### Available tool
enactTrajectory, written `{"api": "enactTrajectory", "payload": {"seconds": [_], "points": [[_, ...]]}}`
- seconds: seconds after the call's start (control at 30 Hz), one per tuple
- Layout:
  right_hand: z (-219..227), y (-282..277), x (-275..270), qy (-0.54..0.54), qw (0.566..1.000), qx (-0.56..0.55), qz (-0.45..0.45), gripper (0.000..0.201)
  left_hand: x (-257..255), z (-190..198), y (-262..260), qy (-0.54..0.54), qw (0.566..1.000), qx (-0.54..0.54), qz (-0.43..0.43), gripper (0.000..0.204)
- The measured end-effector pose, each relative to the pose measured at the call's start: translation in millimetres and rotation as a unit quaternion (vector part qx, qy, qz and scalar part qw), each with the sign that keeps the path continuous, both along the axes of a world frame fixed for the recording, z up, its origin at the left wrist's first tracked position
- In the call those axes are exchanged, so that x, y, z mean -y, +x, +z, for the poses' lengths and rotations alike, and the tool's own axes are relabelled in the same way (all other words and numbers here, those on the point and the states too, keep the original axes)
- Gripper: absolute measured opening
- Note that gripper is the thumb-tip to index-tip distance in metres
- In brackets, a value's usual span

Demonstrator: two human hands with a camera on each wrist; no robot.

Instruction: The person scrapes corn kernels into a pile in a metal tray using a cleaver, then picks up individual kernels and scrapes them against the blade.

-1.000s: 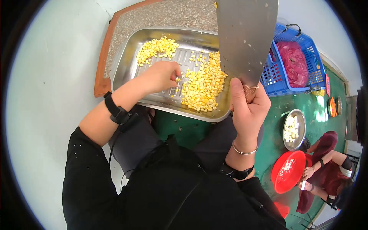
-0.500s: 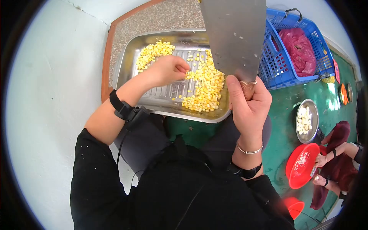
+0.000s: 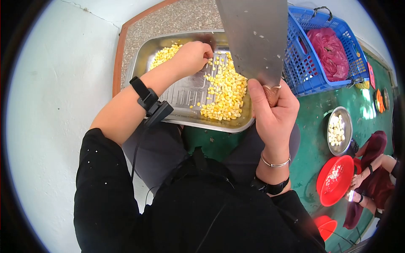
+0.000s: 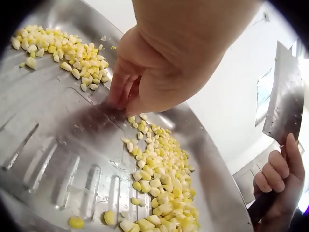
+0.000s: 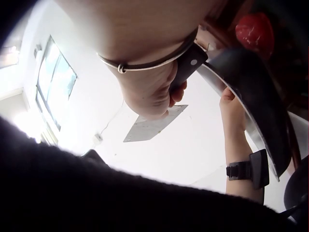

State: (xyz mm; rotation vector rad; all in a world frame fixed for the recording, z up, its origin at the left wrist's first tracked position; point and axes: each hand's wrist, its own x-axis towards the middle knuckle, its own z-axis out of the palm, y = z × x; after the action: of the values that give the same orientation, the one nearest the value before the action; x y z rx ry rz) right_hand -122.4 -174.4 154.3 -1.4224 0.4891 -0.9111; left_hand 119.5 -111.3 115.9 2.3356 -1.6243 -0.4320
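A metal tray (image 3: 181,90) holds loose yellow corn kernels in two heaps. The larger heap (image 3: 227,95) lies along its right side, the smaller heap (image 3: 163,55) at the far left, partly behind my left forearm. My left hand (image 3: 192,57) reaches down to the tray floor near its far side, fingers bent and bunched with the thumb. In the left wrist view its fingertips (image 4: 116,99) are in shadow beside a few kernels; I cannot tell whether they pinch one. My right hand (image 3: 274,120) grips the handle of a wide cleaver (image 3: 258,38), raised beside the tray's right end.
The tray stands on a speckled, wood-edged table (image 3: 185,19) by a pale wall. To the right are a blue basket (image 3: 310,69) with a pink plastic bag (image 3: 327,52), a metal bowl (image 3: 346,130) of white pieces, and a red basin (image 3: 333,187) where another person (image 3: 371,177) works.
My left hand has moved from the tray's near middle toward its far side, and some scattered kernels now sit closer to the right heap. The right hand still holds the cleaver up.
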Motion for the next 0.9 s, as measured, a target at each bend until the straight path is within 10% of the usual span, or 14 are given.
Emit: {"api": "enactTrajectory", "payload": {"seconds": [0.53,0.9], "points": [[1.1,-2.4,2.0,-0.002,1.0,-0.007,0.005,0.021,-14.0,26.6,-44.5,0.067,0.988,-0.131,-0.05,0.013],[2.7,-8.7,0.8,0.005,0.999,-0.019,0.037,0.022,-39.4,90.8,-61.3,-0.093,0.883,-0.438,0.142,0.008]]}}
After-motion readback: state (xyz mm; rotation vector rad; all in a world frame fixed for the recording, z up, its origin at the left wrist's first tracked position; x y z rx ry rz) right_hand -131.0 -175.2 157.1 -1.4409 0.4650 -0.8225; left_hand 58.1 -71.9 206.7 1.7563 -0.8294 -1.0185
